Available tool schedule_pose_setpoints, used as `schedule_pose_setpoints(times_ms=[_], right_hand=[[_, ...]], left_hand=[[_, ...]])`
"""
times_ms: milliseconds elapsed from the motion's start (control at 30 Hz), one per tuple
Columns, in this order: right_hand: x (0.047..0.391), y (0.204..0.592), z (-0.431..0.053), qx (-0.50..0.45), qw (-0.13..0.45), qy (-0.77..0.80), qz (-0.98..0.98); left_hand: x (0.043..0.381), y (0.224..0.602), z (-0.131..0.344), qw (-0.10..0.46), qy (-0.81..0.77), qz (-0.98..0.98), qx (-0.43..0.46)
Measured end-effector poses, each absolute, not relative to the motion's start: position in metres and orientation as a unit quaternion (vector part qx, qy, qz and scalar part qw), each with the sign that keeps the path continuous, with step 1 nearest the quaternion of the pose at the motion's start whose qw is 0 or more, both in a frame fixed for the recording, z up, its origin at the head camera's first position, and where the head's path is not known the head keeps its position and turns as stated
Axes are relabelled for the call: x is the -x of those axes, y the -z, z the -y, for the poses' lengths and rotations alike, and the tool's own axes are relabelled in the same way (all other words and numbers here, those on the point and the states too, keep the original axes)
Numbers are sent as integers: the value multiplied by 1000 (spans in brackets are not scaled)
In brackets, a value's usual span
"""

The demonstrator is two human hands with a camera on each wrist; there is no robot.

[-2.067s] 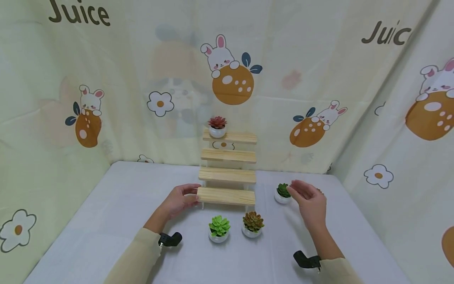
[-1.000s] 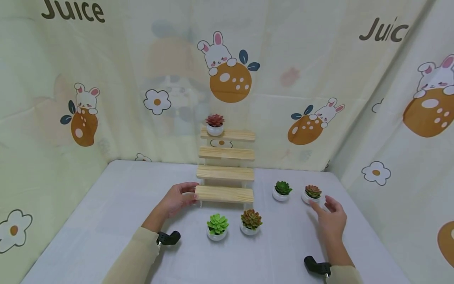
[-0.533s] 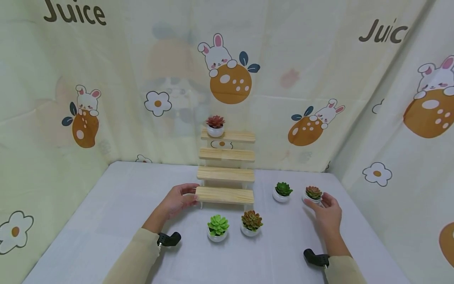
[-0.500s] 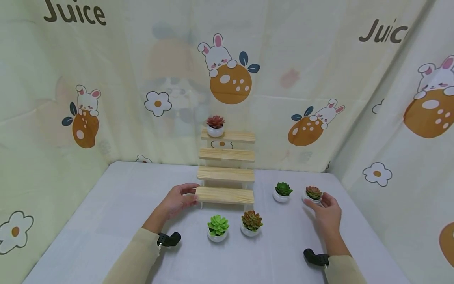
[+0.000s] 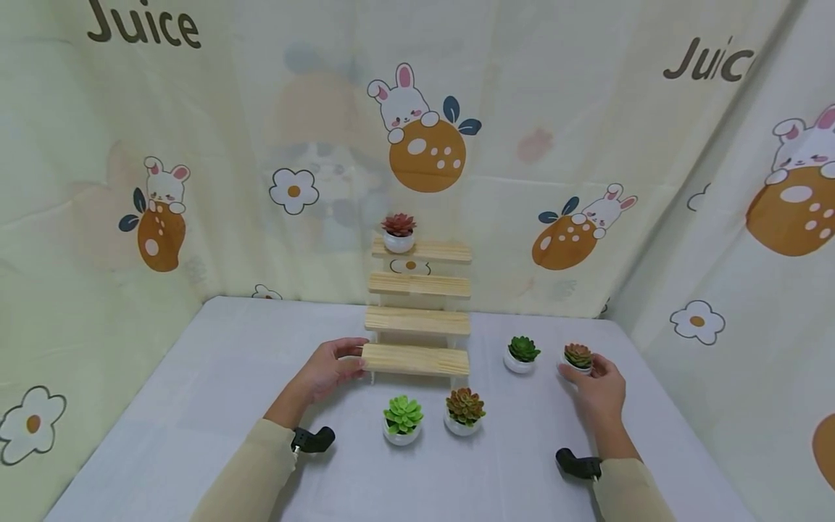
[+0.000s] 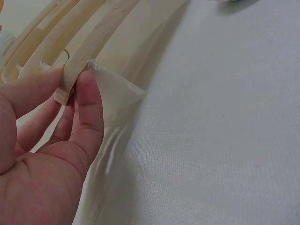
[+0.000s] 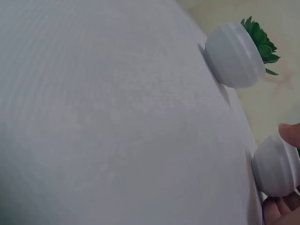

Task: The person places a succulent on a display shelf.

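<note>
My left hand (image 5: 329, 370) pinches the left end of the lowest step of a wooden tiered shelf (image 5: 417, 359); in the left wrist view thumb and fingers clasp the board end (image 6: 70, 79). At the right of the table, my right hand (image 5: 603, 390) grips the white pot of a pinkish-brown succulent (image 5: 578, 354). The right wrist view has that pot (image 7: 274, 166) between thumb and fingers, low against the tabletop. A dark green succulent (image 5: 522, 349) stands just left of it. On the top step sits a red succulent (image 5: 399, 226).
In front of the shelf stand a bright green succulent (image 5: 403, 415) and a brown-green succulent (image 5: 465, 407), both in white pots. A white cloth covers the table (image 5: 228, 384). Printed curtains (image 5: 326, 239) hang behind and at both sides.
My right hand has moved right from beside the dark green succulent, reached the pinkish-brown one, and its fingers have come round that pot. My left hand keeps its place on the shelf.
</note>
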State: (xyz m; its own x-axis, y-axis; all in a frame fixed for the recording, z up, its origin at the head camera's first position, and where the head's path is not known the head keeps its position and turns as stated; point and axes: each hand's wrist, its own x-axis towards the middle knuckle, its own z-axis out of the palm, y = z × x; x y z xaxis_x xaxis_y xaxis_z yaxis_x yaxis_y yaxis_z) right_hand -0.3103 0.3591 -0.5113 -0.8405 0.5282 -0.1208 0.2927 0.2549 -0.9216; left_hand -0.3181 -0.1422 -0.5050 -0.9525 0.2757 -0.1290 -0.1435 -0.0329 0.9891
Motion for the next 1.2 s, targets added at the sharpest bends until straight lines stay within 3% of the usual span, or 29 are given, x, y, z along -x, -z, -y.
schedule_pose_setpoints(times_ms=[1200], right_hand=[[314, 518, -356, 275, 117, -552, 778]], left_hand=[[317, 504, 141, 145, -715, -683, -40]])
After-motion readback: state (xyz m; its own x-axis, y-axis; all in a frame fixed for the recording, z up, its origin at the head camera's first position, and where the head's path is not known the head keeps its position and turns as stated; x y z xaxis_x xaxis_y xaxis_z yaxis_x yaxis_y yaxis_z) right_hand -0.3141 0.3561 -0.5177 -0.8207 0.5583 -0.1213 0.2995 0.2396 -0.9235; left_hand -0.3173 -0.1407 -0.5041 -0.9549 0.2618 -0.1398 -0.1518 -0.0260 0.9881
